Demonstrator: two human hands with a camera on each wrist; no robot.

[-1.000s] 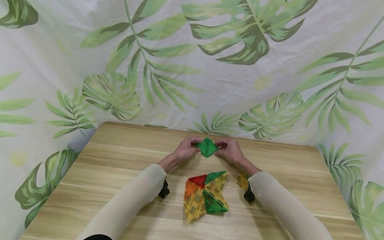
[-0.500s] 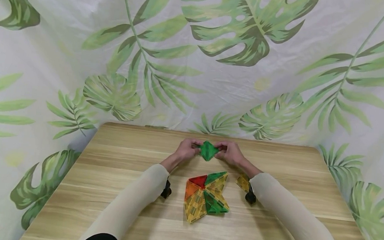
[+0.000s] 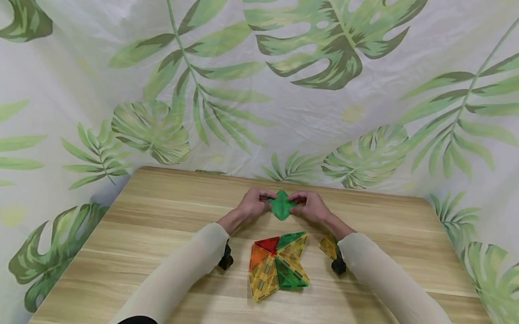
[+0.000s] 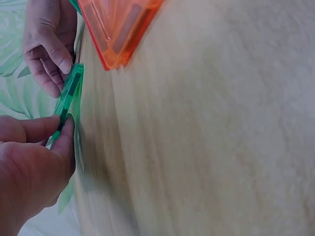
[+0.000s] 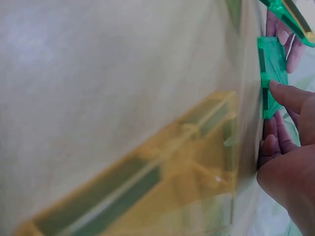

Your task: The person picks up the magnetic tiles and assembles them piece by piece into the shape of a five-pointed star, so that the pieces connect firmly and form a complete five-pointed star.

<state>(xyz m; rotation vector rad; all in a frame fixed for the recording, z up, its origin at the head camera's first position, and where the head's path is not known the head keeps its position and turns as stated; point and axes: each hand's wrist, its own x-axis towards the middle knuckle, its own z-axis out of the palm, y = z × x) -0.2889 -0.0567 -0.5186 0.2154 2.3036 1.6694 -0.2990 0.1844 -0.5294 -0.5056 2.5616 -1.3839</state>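
Near the far edge of the table, a green translucent magnetic tile piece (image 3: pixel 281 205) is held between both hands. It looks like two triangles joined along a middle seam, folded at that seam. My left hand (image 3: pixel 254 204) pinches its left corner between thumb and fingers, and the left wrist view shows the green tiles (image 4: pixel 69 96) close over the wood. On the other side my right hand (image 3: pixel 312 206) pinches the right corner, its thumb lying on the face of the green tiles (image 5: pixel 274 64) in the right wrist view.
A fan of red, orange, yellow and green magnetic tiles (image 3: pixel 264 272) lies nearer the body, between the forearms. A yellow tile (image 3: pixel 328 246) lies partly hidden by the right wrist. A leaf-printed cloth (image 3: pixel 228 82) hangs behind the table (image 3: pixel 174 196).
Both hands have drawn the green tiles slightly toward the body. The green piece has folded more along its seam and looks narrower. The fan of tiles has not moved.
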